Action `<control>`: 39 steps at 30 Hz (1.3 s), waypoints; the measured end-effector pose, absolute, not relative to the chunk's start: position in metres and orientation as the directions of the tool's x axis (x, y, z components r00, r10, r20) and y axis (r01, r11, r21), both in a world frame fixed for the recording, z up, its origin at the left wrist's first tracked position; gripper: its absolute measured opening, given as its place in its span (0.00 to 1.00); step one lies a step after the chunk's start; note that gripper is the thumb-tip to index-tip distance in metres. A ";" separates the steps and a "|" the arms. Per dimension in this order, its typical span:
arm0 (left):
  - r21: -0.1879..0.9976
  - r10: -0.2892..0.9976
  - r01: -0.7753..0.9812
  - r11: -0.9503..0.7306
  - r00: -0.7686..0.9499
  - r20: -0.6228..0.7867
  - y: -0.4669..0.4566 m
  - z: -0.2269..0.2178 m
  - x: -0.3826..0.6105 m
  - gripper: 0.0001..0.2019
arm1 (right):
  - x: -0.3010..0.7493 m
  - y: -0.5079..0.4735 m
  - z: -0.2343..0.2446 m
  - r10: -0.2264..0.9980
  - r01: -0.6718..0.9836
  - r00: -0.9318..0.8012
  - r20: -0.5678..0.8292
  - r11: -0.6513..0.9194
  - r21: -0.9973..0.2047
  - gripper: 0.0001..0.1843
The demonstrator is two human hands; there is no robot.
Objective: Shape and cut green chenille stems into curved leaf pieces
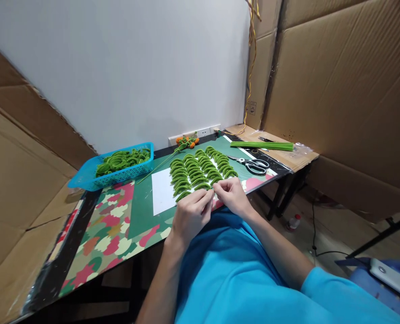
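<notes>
My left hand (195,211) and my right hand (231,193) meet at the near edge of the table, both closed in a pinch. A short bit of green pipe cleaner (212,188) shows between their fingertips; most of it is hidden. Just beyond lie rows of fuzzy green pipe-cleaner leaves (193,173), curved and laid out in columns. Under them is a white sheet of paper (161,194). To the right of the rows rest scissors (253,165) with dark handles, touched by neither hand.
A blue plastic basket (85,177) piled with green pipe-cleaner pieces (122,161) stands at the left. Behind the rows lies a stem with orange flowers (188,141). A bundle of straight green pipe cleaners (262,146) is at the back right. Cardboard walls (341,90) flank the table.
</notes>
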State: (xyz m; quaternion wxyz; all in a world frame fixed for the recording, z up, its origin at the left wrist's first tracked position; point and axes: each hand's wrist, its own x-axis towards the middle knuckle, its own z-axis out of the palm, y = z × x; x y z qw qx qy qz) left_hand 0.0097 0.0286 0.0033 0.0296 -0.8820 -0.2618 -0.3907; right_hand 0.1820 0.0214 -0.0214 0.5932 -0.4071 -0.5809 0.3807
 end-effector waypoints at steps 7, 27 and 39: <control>0.779 0.802 0.238 -0.580 0.332 0.496 0.016 0.012 0.010 0.10 | 0.197 0.022 -0.030 0.757 0.010 -0.181 0.628 0.640 -0.769 0.18; 0.050 0.398 0.454 -0.890 0.717 0.573 0.009 0.027 -0.004 0.14 | 0.192 0.015 -0.014 0.909 -0.292 -0.408 0.080 -0.047 -0.955 0.37; 0.773 0.847 0.370 -0.515 0.359 0.393 0.013 0.015 0.012 0.14 | 0.200 0.024 -0.022 0.676 0.304 -0.217 0.705 0.733 -0.609 0.23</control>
